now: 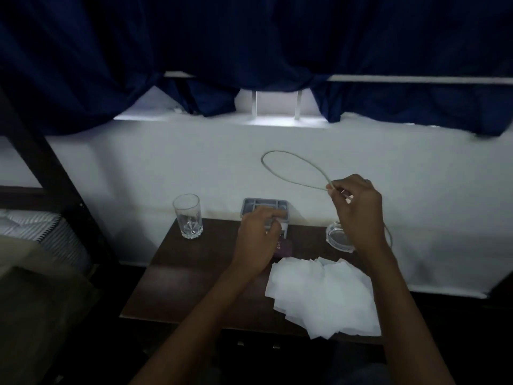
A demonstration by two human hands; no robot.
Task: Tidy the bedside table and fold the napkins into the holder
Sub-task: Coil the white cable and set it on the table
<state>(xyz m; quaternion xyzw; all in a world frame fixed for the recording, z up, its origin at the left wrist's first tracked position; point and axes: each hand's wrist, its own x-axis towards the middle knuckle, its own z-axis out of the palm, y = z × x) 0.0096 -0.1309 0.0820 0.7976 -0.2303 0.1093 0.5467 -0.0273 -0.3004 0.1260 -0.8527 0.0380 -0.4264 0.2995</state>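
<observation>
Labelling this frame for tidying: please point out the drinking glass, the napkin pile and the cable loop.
drinking glass (pixel 187 216): head view, middle of its clear wall.
napkin pile (pixel 322 294): head view, centre of the white sheets.
cable loop (pixel 270 154): head view, top-left of the loop.

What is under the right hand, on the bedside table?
Under the right hand, a clear glass ashtray sits on the table; the wrist covers its right part. A loop of white cable rises from the hand. Inside the ashtray nothing can be made out.
</observation>
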